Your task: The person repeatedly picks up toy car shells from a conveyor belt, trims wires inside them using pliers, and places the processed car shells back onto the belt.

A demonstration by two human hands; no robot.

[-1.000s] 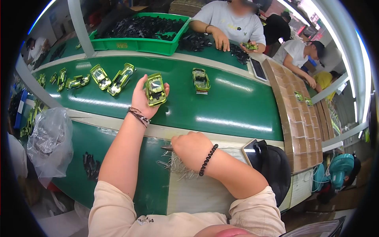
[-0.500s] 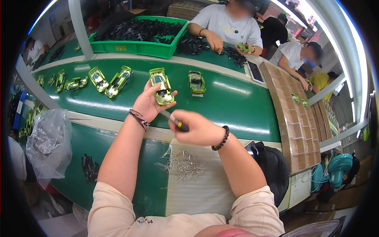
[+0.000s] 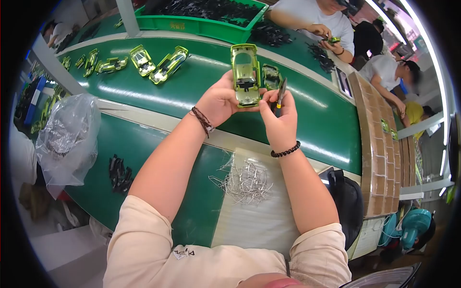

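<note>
L hand (image 3: 222,100) pinches lime-green car body (image 3: 246,76) by its lower L side, thumb in front; rest of fingers hidden behind it. Body's held up near-upright, between both hands. R hand (image 3: 282,122) has fingers curled round a hand tool (image 3: 281,96), metal tip up, yellow band showing; most of handle is hidden in grip, so exact type unclear. Can't tell if R thumb touches the body's lower edge or just sits beside it. 2nd car body (image 3: 271,76), just beyond R hand, is partly covered by tool & fingers. Thin metal wire pcs (image 3: 246,183) lie in a tangle below R hand, count unclear. Black bag (image 3: 346,199), R of R forearm, partly hidden by arm. Green bin (image 3: 201,30), beyond L hand, cut off at top edge.
</note>
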